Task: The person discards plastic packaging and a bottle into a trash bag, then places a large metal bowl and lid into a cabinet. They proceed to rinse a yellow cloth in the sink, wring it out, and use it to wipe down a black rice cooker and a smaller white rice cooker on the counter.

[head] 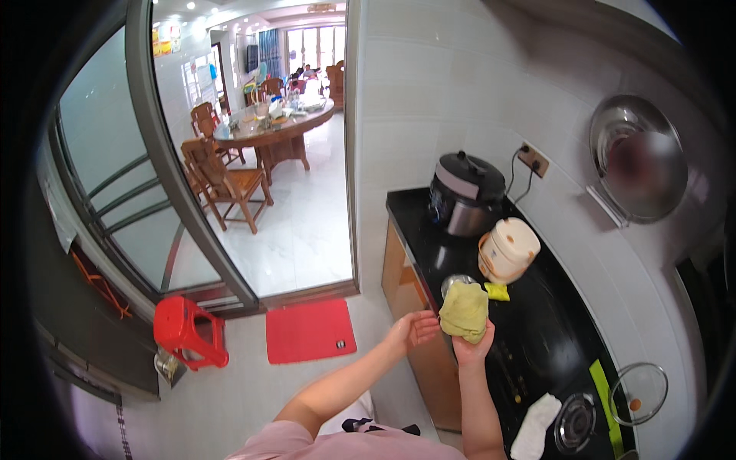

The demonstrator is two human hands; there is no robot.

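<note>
A folded yellow-green cloth [464,310] rests in my right hand [476,347], the palm beneath its lower edge. My left hand [415,330] is at the cloth's left side, palm turned up and fingers extended, with nothing in it. Whether its fingertips touch the cloth is hard to tell. Both hands are over the front edge of the black countertop [535,339]. Just beyond the cloth, and partly hidden by it, is a round metal dish [455,280]. A small bright yellow item [497,291] lies beside that dish.
An electric pressure cooker [467,192] and a cream rice cooker [509,250] stand farther back. To the right are a white cloth [536,425], a gas burner [576,422] and a glass lid [638,394]. A red stool [190,333] and red mat [310,332] are on the floor.
</note>
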